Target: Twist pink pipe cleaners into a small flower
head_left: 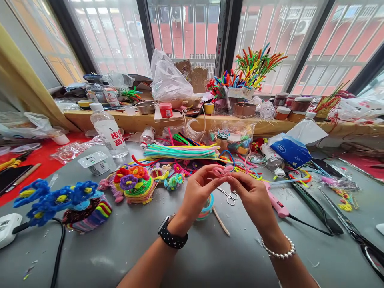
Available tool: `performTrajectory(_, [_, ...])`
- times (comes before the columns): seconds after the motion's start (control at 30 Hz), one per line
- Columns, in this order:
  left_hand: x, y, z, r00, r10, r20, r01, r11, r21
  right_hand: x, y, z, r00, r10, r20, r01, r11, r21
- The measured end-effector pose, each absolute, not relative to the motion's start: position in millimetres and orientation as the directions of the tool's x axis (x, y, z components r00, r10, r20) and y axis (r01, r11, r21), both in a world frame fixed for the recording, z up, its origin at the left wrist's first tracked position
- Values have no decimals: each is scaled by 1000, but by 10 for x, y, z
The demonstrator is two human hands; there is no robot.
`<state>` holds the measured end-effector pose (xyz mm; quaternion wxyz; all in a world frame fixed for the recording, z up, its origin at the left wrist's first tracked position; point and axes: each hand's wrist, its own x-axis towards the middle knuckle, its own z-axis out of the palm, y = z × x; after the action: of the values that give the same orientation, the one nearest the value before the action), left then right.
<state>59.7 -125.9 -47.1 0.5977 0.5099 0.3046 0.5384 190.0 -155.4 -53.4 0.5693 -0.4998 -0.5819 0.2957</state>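
Observation:
My left hand and my right hand meet above the grey table, fingertips pinched together on a small pink pipe-cleaner piece bent into loops. A black watch sits on my left wrist and a pearl bracelet on my right. Under my hands lie small scissors, a thin wooden stick and a roll of striped pipe cleaner. A bundle of pastel pipe cleaners lies just beyond.
Finished pipe-cleaner flowers and blue flowers sit at the left. A water bottle, a pink glue gun, a blue tissue pack and dark tongs surround the work spot. The window ledge holds jars, bags and upright pipe cleaners.

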Motion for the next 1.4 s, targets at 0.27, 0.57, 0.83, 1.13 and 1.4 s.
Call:
performTrajectory(0.27, [596,-1266,-453,265,948,176,-357,-74,931,1883,-1577,-535,225,894,387,220,340,-914])
performTrajectory(0.57, [600,-1274,-495,256,946,199,-399,-84,913,1879,-1594,-553,197,753,628,516,465,-719])
performTrajectory(0.83, [579,-1260,-479,225,939,262,-401,-155,903,1871,-1612,-571,280,779,561,359,457,-814])
performTrajectory(1.13, [530,-1271,-452,266,906,330,-295,-249,922,1940,-1609,-471,123,888,443,194,416,-888])
performTrajectory(1.4, [471,-1275,-432,195,828,526,-42,-529,848,1883,-1610,-497,189,864,467,188,435,-881])
